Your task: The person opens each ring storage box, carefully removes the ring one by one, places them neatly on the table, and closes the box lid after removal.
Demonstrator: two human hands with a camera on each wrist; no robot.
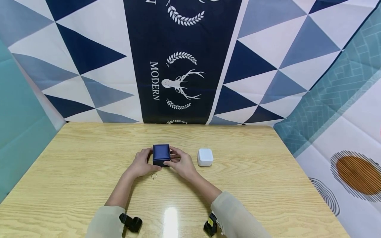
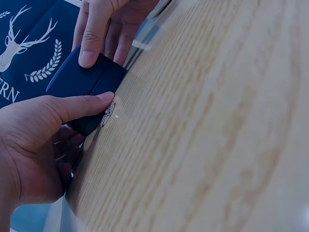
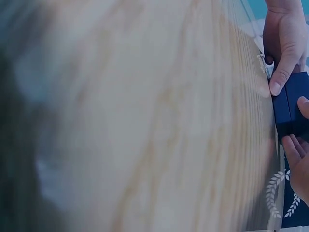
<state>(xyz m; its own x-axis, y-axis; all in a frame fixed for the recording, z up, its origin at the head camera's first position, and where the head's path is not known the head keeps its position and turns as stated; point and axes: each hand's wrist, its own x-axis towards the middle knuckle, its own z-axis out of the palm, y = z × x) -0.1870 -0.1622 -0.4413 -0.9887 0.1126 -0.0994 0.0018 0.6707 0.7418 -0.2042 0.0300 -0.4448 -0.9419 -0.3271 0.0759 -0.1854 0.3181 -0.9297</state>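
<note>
Left grip (image 1: 142, 164) and right grip (image 1: 183, 164) hold the blue box (image 1: 161, 152) between them.

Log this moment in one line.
left hand: holding closed blue box | right hand: holding same box | ring: on table near box | white cube: on table, right of box

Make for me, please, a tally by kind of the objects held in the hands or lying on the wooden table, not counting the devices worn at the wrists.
Dark blue box: 1
White rounded cube: 1
Ring: 1
Total: 3
</note>
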